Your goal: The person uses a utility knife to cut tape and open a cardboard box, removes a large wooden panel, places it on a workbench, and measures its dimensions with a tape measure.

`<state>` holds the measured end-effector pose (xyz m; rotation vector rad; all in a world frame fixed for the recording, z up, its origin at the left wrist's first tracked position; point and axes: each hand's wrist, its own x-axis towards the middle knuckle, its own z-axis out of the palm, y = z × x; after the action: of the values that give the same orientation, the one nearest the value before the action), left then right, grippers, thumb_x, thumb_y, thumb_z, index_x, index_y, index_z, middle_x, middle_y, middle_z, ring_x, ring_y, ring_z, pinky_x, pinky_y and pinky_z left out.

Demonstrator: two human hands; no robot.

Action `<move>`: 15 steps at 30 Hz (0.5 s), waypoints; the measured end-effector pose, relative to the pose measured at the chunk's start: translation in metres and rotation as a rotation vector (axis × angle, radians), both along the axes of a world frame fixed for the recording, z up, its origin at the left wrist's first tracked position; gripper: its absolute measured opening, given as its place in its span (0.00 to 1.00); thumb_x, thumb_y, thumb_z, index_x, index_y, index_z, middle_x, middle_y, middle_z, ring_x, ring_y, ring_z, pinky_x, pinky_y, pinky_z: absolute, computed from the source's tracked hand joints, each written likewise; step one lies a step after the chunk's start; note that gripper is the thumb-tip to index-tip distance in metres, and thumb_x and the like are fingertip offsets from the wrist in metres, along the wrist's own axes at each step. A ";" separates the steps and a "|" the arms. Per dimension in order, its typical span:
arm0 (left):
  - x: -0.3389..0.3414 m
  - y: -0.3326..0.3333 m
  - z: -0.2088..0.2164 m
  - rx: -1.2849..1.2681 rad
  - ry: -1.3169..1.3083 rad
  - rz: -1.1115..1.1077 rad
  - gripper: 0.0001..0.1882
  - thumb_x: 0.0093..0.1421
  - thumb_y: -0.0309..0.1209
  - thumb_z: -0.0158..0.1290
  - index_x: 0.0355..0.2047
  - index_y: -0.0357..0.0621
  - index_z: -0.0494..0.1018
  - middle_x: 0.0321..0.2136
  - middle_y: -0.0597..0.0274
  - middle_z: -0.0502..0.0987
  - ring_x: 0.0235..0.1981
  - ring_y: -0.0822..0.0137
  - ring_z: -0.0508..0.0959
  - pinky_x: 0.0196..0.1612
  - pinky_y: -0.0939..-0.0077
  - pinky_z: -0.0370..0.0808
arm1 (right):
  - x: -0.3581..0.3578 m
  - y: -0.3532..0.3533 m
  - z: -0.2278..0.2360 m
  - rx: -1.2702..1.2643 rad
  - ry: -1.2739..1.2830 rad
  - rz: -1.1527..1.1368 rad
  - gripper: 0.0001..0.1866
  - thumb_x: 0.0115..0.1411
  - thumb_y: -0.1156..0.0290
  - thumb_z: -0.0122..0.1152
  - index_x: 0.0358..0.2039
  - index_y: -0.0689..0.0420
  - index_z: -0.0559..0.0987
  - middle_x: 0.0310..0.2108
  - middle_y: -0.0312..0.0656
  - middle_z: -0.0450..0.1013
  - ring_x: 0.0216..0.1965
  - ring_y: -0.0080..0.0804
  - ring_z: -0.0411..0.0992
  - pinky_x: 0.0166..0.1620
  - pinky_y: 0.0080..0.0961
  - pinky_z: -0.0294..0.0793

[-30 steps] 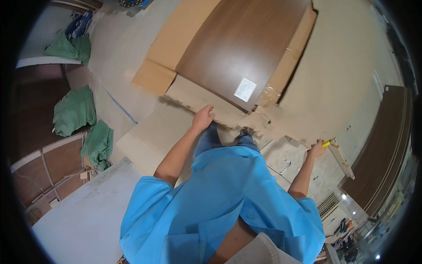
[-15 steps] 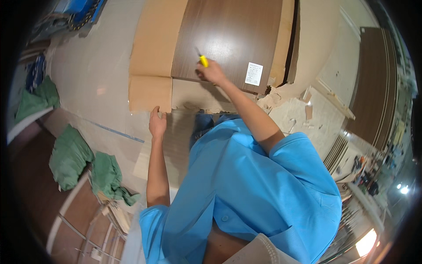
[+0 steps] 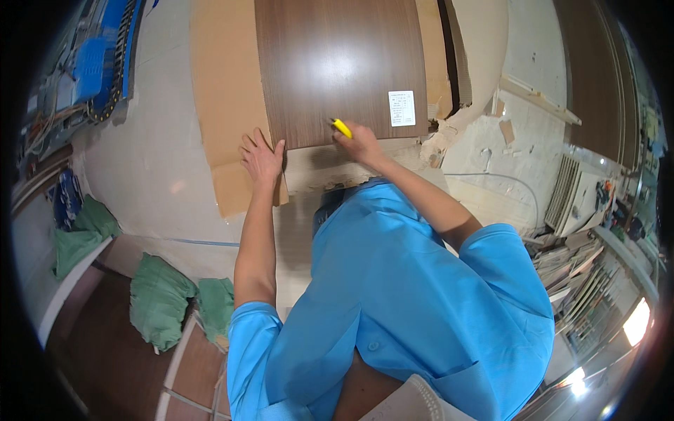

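The left hand (image 3: 261, 163) has moved from the cardboard's (image 3: 228, 105) near edge up onto its surface; the right hand (image 3: 364, 144) has shifted rightward along the brown panel's (image 3: 337, 84) near edge.
The left fingers are spread on the cardboard beside the panel's corner. The right hand is closed around a yellow-handled tool (image 3: 342, 128), above the panel, left of its white label (image 3: 402, 109).
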<state>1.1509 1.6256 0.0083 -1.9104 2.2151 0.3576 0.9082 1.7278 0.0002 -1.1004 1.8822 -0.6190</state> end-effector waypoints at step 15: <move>-0.012 -0.040 -0.016 -0.128 -0.029 -0.320 0.34 0.55 0.25 0.54 0.64 0.47 0.58 0.65 0.40 0.57 0.61 0.30 0.62 0.60 0.42 0.64 | 0.017 -0.035 -0.020 -0.012 -0.066 -0.151 0.16 0.64 0.58 0.58 0.39 0.60 0.76 0.32 0.60 0.76 0.39 0.63 0.74 0.41 0.52 0.72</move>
<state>1.1384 1.5853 -0.0081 -1.5638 2.5235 0.1391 0.9255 1.6927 -0.0201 -0.9392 1.9182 -0.7439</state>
